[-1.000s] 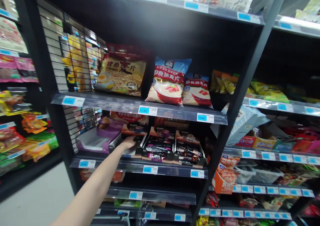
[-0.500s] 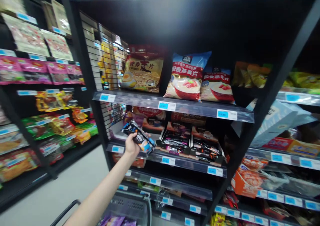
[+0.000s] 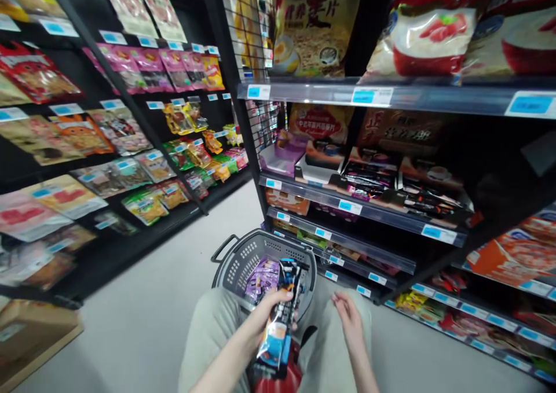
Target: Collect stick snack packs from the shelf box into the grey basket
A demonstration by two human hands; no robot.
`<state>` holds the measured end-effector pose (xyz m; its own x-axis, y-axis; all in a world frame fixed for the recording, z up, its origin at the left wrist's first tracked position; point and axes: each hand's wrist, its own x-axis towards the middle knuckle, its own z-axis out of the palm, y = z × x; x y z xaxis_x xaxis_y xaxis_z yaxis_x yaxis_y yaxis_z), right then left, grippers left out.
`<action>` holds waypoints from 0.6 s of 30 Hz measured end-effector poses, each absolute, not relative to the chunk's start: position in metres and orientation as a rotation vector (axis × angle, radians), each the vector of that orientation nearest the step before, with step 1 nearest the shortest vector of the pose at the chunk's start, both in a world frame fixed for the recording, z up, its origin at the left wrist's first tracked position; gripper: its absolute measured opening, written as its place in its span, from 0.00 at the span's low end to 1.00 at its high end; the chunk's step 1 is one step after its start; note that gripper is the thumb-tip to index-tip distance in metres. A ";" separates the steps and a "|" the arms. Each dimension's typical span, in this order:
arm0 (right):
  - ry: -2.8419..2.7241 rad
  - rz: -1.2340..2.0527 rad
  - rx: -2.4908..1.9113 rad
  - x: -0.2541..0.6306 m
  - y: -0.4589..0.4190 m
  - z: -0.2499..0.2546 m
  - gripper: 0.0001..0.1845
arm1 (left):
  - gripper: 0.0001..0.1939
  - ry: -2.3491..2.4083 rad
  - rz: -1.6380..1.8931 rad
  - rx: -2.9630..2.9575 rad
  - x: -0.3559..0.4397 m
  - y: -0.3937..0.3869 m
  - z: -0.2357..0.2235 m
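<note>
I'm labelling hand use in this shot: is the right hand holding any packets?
No, the right hand is empty, while the left hand grips the black-and-blue packets.

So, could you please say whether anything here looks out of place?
Nothing looks spilled. On the shelf, black packets in the rightmost open box lie jumbled, at differing angles. The packets in the left hand show no visible damage.

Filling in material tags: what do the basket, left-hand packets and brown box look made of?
Basket: dull grey, likely molded plastic, from its perforated walls. Packets: glossy film, plastic or foil unclear, by bright glare. Brown box: probably matte cardboard, judging by colour.
</note>
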<state>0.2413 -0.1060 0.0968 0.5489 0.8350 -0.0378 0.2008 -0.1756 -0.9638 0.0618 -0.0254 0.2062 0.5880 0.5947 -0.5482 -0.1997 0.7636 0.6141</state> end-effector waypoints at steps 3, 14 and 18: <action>-0.912 0.997 -1.308 0.223 -0.093 0.119 0.21 | 0.12 0.886 0.495 0.624 0.067 -0.049 0.183; -0.998 1.120 -1.159 0.207 -0.055 0.097 0.14 | 0.32 0.884 0.465 0.694 0.075 -0.064 0.120; -1.039 1.165 -1.085 0.213 -0.037 0.087 0.11 | 0.28 0.875 0.517 0.652 0.079 -0.067 0.106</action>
<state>0.2133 -0.0369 0.0869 0.1074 0.9928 0.0539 -0.1670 0.0715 -0.9834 0.0786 -0.0665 0.1062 0.5433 0.6526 -0.5282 -0.1485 0.6939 0.7046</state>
